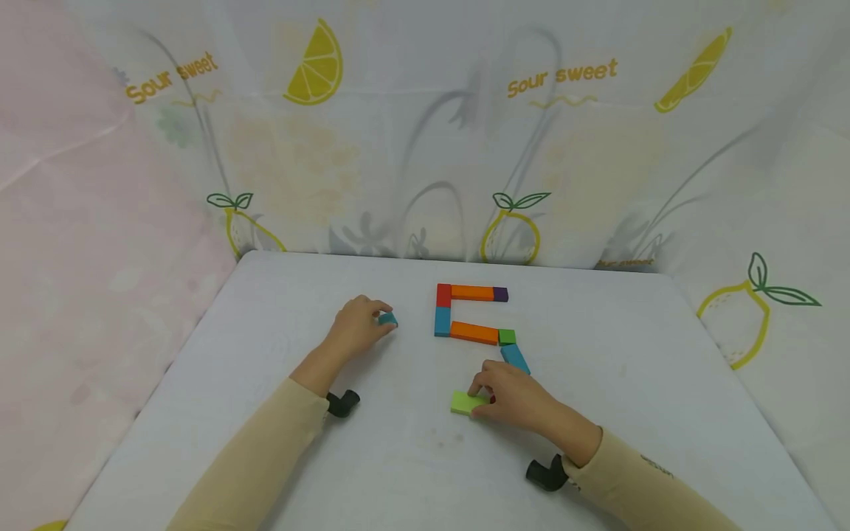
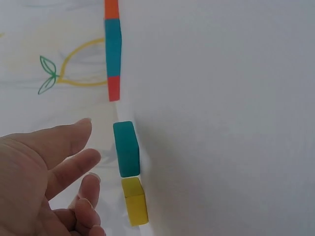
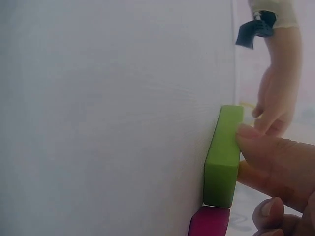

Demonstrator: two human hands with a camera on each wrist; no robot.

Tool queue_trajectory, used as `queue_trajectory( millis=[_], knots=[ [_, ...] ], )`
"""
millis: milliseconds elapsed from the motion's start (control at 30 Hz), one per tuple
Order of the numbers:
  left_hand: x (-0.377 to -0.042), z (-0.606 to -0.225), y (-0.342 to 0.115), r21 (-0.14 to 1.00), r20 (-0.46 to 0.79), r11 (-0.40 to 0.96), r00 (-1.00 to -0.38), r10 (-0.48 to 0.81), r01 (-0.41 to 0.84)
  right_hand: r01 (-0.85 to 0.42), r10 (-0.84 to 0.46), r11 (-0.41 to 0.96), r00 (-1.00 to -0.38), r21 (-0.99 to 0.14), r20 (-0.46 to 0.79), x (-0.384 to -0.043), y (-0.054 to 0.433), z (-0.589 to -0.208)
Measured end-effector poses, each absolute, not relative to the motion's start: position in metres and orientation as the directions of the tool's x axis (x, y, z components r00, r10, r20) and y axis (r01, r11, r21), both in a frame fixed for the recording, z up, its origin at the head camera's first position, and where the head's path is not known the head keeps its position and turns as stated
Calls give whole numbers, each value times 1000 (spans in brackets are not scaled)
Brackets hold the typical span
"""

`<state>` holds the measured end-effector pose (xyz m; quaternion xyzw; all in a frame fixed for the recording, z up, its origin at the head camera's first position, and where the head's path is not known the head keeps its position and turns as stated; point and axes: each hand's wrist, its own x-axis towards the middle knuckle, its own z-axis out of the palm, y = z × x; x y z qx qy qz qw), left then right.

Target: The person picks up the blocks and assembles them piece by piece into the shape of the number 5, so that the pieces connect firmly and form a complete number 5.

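Observation:
My left hand (image 1: 358, 324) is beside a small teal block (image 1: 388, 318) left of the block figure. In the left wrist view its fingers (image 2: 74, 140) are loosely spread, with a gap to the teal block (image 2: 127, 149). A yellow block (image 2: 135, 201) stands by the teal one; the hand hides it in the head view. Nearer the front, my right hand (image 1: 518, 398) pinches a lime green block (image 1: 465, 403) lying on the table. A magenta block (image 3: 210, 222) sits at that block's end, mostly covered by the hand in the head view.
On the white table (image 1: 398, 472) lies a figure of blocks: red (image 1: 443, 295), orange (image 1: 473, 293), purple (image 1: 501, 294), blue (image 1: 442, 321), another orange (image 1: 474, 332), green (image 1: 508, 337) and a slanted blue one (image 1: 515, 358). A lemon-print cloth (image 1: 398, 147) hangs behind.

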<state>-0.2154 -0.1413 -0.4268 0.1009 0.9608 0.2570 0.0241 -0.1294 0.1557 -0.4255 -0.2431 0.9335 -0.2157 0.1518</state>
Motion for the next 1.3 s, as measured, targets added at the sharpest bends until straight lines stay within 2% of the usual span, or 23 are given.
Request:
queue_trajectory(
  millis=[200,733,1300],
  knots=[
    [-224,-431,-144,493,-50,859,-982,184,136,-396,-530,776,-831,-491,-168,-129,155,-425],
    [-229,-431,-143,458,-85,883,-984,157,101,-392,-542,760,-822,-519,-172,-132,156,-425],
    [-207,-427,-123,429,-164,891,-957,239,149,-359,-530,767,-823,-532,-207,-135,154,-425]
  ],
)
